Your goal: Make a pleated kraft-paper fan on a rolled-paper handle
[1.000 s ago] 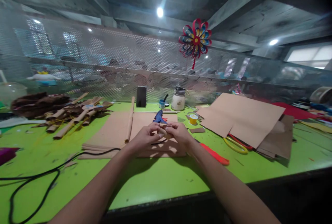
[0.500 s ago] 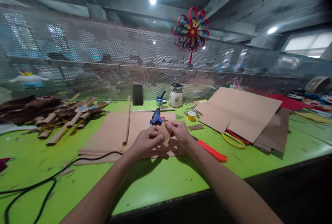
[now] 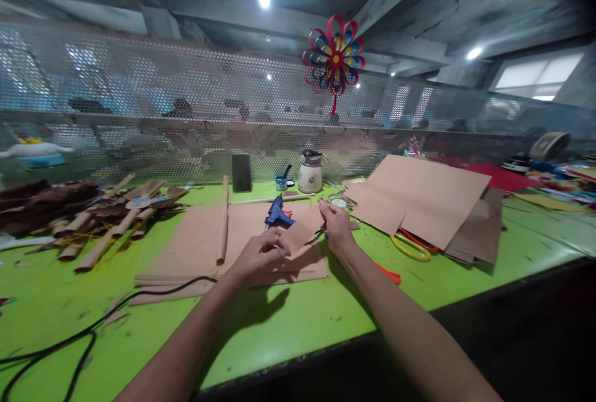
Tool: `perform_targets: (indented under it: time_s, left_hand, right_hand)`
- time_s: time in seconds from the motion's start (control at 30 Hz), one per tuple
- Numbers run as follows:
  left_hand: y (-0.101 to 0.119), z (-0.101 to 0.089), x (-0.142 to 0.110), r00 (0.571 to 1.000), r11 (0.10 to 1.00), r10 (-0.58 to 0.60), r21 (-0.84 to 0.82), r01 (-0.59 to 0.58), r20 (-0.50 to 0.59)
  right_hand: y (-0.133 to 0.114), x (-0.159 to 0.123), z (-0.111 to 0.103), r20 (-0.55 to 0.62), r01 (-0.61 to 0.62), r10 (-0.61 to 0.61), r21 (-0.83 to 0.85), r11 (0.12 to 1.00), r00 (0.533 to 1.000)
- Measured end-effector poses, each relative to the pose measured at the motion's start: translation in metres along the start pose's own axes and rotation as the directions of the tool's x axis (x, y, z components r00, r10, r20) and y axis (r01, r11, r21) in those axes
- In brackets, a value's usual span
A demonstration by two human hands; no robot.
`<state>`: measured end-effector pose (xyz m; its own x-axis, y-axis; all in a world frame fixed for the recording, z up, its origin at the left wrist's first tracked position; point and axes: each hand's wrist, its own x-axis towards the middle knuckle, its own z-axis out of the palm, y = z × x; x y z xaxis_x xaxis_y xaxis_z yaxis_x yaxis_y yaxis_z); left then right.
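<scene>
My left hand [image 3: 263, 256] is over the stack of brown paper [image 3: 186, 240], its fingers closed at the edge of a small piece of brown paper [image 3: 302, 230]. My right hand [image 3: 338, 226] is a little to the right with thumb and fingers pinched; what they hold is too small to make out. A thin dark object [image 3: 315, 238] shows just left of that hand, its kind unclear. Behind the hands, a blue glue gun [image 3: 278, 213] rests on the paper. The top of a thread spool [image 3: 338, 202] shows behind my right fingers.
A rolled paper tube [image 3: 223, 222] lies on the stack. Bundled brown tubes [image 3: 121, 215] are at left, near a black cable [image 3: 153, 290]. Large brown sheets [image 3: 419, 194] lie over yellow-handled scissors [image 3: 412, 248] at right. A jug [image 3: 310, 173] stands behind. An orange handle [image 3: 390, 274] is beside my right forearm.
My right hand has moved right and slightly up, away from the left hand and towards the spool. My left hand stays near its place at the small brown piece. The view has shifted slightly.
</scene>
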<state>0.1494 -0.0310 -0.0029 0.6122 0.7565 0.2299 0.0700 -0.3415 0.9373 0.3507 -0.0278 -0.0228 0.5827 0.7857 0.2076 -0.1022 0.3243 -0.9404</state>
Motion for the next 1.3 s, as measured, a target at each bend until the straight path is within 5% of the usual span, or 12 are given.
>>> perform_targets:
  time_s: [0.23, 0.4, 0.67, 0.87, 1.1, 1.3]
  left_hand:
    - [-0.006, 0.004, 0.003, 0.986, 0.992, -0.125, -0.044, 0.121, -0.113]
    - [-0.015, 0.005, 0.007, 0.982, 0.994, -0.075, -0.088, 0.060, -0.174]
    - [-0.019, 0.033, 0.007, 0.961, 0.992, 0.045, -0.098, -0.074, -0.273]
    - [-0.015, 0.023, 0.007, 0.914, 0.968, -0.039, -0.243, -0.066, -0.404]
    - [-0.020, 0.008, 0.010, 0.882, 0.851, -0.243, -0.525, -0.007, -0.405]
    - [-0.023, -0.009, 0.015, 0.816, 0.735, -0.337, -0.673, -0.084, -0.470]
  right_hand:
    - [0.004, 0.004, 0.003, -0.026, 0.053, -0.054, -0.023, 0.998, 0.998]
    - [0.009, -0.010, 0.008, 0.053, 0.131, -0.125, -0.141, 0.981, 0.991]
    - [0.011, -0.039, 0.015, 0.168, 0.314, -0.274, -0.300, 0.901, 0.947]
    - [0.009, -0.050, 0.024, 0.227, 0.339, -0.279, -0.292, 0.895, 0.933]
    - [0.010, -0.061, 0.030, 0.433, 0.115, -0.048, -0.131, 0.985, 0.900]
    - [0.002, -0.066, 0.029, 0.538, -0.076, 0.076, -0.022, 0.997, 0.839]
